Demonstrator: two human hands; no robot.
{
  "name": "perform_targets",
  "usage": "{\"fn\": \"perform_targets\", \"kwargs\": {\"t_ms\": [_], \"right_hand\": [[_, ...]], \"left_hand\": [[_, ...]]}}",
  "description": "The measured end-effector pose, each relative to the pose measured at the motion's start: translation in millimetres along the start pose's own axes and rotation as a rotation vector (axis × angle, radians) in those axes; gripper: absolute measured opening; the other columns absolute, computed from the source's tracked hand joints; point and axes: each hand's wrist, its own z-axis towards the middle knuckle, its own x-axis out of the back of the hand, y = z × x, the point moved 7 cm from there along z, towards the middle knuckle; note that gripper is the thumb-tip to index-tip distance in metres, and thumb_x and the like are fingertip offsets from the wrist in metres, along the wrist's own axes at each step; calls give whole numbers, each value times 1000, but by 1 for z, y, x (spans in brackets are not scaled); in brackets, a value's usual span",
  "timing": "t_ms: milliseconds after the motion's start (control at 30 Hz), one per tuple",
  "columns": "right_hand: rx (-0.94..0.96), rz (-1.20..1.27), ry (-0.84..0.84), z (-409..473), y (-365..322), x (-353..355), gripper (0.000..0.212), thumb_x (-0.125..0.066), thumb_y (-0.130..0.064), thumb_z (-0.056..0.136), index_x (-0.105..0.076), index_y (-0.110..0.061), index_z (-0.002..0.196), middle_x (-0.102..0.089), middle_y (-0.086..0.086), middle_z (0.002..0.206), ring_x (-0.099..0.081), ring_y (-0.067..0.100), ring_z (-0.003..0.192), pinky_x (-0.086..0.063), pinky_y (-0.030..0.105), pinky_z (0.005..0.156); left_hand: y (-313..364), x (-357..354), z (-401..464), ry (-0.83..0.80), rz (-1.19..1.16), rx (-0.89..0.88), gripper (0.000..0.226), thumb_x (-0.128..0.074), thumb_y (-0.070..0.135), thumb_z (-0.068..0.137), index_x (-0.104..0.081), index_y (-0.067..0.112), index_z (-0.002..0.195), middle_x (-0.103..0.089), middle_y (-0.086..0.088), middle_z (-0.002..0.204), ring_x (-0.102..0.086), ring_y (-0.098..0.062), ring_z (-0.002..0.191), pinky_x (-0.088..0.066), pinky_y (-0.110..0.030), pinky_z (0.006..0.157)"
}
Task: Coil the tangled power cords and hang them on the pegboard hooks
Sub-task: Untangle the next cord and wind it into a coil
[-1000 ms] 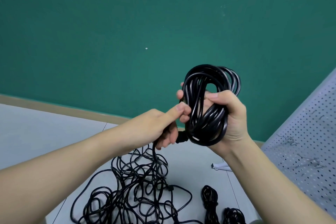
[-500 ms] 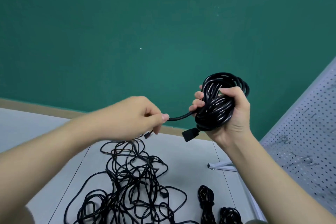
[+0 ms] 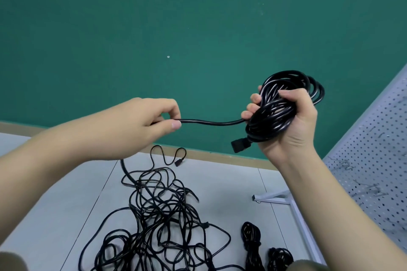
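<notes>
My right hand grips a thick coil of black power cord, held up in front of the green wall. A black plug sticks out below the coil. One strand of that cord runs left from the coil to my left hand, which pinches it between thumb and forefinger. Beyond my left hand the cord drops to a tangled heap of black cords on the grey floor. A perforated pegboard leans at the right edge, with thin wire hooks on it.
Two small coiled black bundles lie on the floor at the bottom right. The pegboard's white metal foot reaches out over the floor beside them. A green wall with a tan baseboard closes the back.
My left hand has slid left away from the coil, drawing a length of cord out straight between the hands. The right hand with the coil has shifted slightly right.
</notes>
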Motion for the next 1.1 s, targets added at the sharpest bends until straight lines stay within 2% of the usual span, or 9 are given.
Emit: {"fn": "perform_targets", "kwargs": {"t_ms": [167,367,467,567,667,767,867,933,1100], "right_hand": [[-39,-160,55,3,14,9,55,-73,-29,64,-51,-7,110,-52,13,92,-56,21,74,-46,34,68],[-105,-540,-204,-10,47,-17,35,-77,-47,72,-64,-18,86,-48,15,89,-42,26,70,-34,38,65],[-67,-645,-286,-17,55,-31,51,-74,-50,76,-58,-3,90,-47,13,90,-40,29,80,-34,45,72],[-51,-669,-379,-21,62,-42,55,-71,-47,76,-61,3,95,-56,5,86,-54,17,85,-44,34,82],[-65,-679,-543,-29,69,-54,9,-67,-32,82,-74,-31,87,-66,-17,79,-63,0,76,-47,13,74],[-96,-684,-588,-29,70,-55,28,-61,-9,84,-73,-34,79,-63,-18,70,-59,-1,66,-44,11,66],[-89,-707,-573,-30,69,-56,8,-65,-11,76,-66,-19,76,-52,1,68,-48,20,63,-43,32,69],[-109,-724,-543,-30,74,-51,27,-65,-20,67,-55,-1,83,-40,14,76,-34,37,71,-35,46,72],[-315,-477,-519,-34,86,-43,43,-63,-17,58,-53,3,94,-45,19,86,-47,24,66,-45,43,66]], "left_hand": [[15,4,-7,67,-53,-184,19,-56,49,98,-60,35,85,-49,4,54,-34,-14,51,-30,-24,49],[36,9,-13,225,-205,-315,21,-65,40,95,-73,24,84,-65,9,69,-52,-9,59,-39,-13,56],[40,4,-9,257,-293,-276,18,-67,37,90,-73,23,81,-58,11,61,-44,-5,54,-33,-11,53],[40,-1,-3,293,-388,-239,17,-72,18,94,-70,20,77,-57,20,56,-47,0,53,-35,-8,55],[37,-9,5,247,-560,-166,19,-71,12,93,-69,9,75,-54,18,53,-48,1,48,-35,-6,52],[35,-17,8,175,-656,-124,22,-68,15,96,-68,8,74,-50,13,52,-42,-1,45,-35,-10,48],[35,-17,6,140,-556,-168,26,-64,23,99,-68,13,75,-47,8,54,-37,-5,50,-33,-14,50],[37,-17,4,125,-466,-192,25,-63,27,99,-70,14,78,-49,11,53,-38,-4,50,-32,-15,51],[25,-14,8,208,-658,-129,29,-74,32,84,-64,11,67,-49,7,44,-40,-10,38,-35,-22,44]]}}
